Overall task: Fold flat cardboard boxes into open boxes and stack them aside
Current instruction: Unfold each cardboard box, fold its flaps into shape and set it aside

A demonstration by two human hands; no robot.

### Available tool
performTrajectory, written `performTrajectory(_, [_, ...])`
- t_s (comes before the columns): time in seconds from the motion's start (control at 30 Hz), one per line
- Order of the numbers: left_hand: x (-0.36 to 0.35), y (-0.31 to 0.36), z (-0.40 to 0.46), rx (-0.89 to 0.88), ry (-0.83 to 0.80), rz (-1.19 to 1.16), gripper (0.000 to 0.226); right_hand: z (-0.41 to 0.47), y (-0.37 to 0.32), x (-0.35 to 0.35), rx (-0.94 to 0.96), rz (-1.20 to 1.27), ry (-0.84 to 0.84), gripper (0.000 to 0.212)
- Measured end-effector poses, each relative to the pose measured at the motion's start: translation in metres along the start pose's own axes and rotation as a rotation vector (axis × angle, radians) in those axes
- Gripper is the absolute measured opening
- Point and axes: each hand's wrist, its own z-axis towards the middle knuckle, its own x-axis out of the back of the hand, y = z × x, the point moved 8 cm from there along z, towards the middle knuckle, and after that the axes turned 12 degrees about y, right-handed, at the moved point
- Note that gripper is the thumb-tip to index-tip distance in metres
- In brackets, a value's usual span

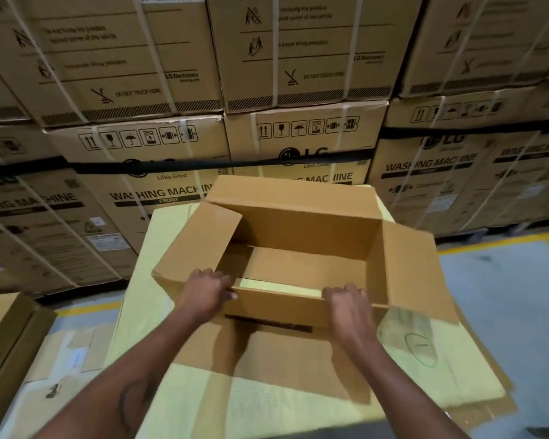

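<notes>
Both of our hands hold the box (298, 248) by its near wall, the left hand (203, 293) curled over the rim at seven o'clock and the right hand (349, 304) at five o'clock, fingers hooked inside. We have it standing squared-up on the yellow sheet (171, 248), flaps splayed at nine, twelve and three o'clock. We judge it light and stiff but prone to racking, so gripping two opposite walls near the corners should carry it best.
</notes>
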Motion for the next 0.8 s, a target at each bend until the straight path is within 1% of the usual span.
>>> performTrajectory(0.07, [-0.003, 0.025, -0.005, 0.042, -0.005, -0.009, 0.033, 0.015, -0.008, -0.005, 0.038, -0.030, 0.008, 0.034])
performTrajectory(0.13, [-0.005, 0.059, -0.005, 0.077, 0.011, -0.091, 0.038, 0.019, -0.039, -0.015, 0.127, 0.024, -0.033, 0.042])
performTrajectory(0.17, [-0.001, 0.077, -0.002, 0.072, 0.006, -0.136, 0.037, 0.016, -0.056, -0.023, 0.184, 0.066, -0.063, 0.043])
performTrajectory(0.2, [0.001, 0.090, 0.002, 0.047, -0.034, -0.181, 0.034, 0.013, -0.071, -0.029, 0.234, 0.121, -0.082, 0.039])
performTrajectory(0.23, [0.000, 0.098, 0.006, 0.000, -0.117, -0.218, 0.034, 0.011, -0.079, -0.037, 0.265, 0.188, -0.101, 0.033])
performTrajectory(0.27, [-0.003, 0.098, 0.007, -0.070, -0.242, -0.242, 0.040, 0.012, -0.079, -0.044, 0.278, 0.254, -0.118, 0.031])
performTrajectory(0.3, [-0.004, 0.094, 0.003, -0.149, -0.388, -0.247, 0.056, 0.013, -0.075, -0.049, 0.300, 0.315, -0.136, 0.034])
performTrajectory(0.33, [-0.006, 0.083, -0.004, -0.220, -0.518, -0.216, 0.076, 0.016, -0.069, -0.055, 0.327, 0.365, -0.162, 0.037])
performTrajectory(0.37, [-0.004, 0.069, -0.012, -0.262, -0.611, -0.161, 0.094, 0.020, -0.063, -0.059, 0.359, 0.409, -0.177, 0.037])
performTrajectory(0.4, [-0.003, 0.059, -0.018, -0.277, -0.661, -0.127, 0.104, 0.024, -0.059, -0.063, 0.384, 0.443, -0.199, 0.035])
performTrajectory(0.43, [-0.002, 0.057, -0.023, -0.278, -0.681, -0.125, 0.107, 0.032, -0.055, -0.063, 0.394, 0.472, -0.218, 0.032])
performTrajectory(0.5, [-0.001, 0.076, -0.028, -0.281, -0.640, -0.174, 0.106, 0.052, -0.051, -0.052, 0.434, 0.408, -0.169, 0.033])
performTrajectory(0.53, [0.000, 0.090, -0.029, -0.263, -0.605, -0.219, 0.106, 0.063, -0.043, -0.053, 0.399, 0.363, -0.178, 0.030])
performTrajectory(0.6, [0.001, 0.108, -0.024, -0.163, -0.509, -0.350, 0.107, 0.088, -0.023, -0.054, 0.244, 0.309, -0.147, 0.019])
performTrajectory(0.63, [0.004, 0.111, -0.017, -0.111, -0.442, -0.407, 0.107, 0.099, -0.011, -0.056, 0.166, 0.284, -0.106, 0.021])
performTrajectory(0.67, [0.007, 0.113, -0.008, -0.067, -0.370, -0.446, 0.106, 0.107, 0.001, -0.059, 0.106, 0.240, -0.076, 0.027])
performTrajectory(0.7, [0.012, 0.114, 0.002, -0.037, -0.313, -0.465, 0.106, 0.112, 0.011, -0.061, 0.015, 0.248, -0.048, 0.034])
performTrajectory(0.77, [0.020, 0.121, 0.018, -0.003, -0.247, -0.467, 0.105, 0.112, 0.024, -0.056, -0.219, 0.370, -0.014, 0.043])
performTrajectory(0.8, [0.019, 0.125, 0.024, -0.002, -0.237, -0.442, 0.104, 0.106, 0.024, -0.052, -0.321, 0.441, -0.001, 0.044])
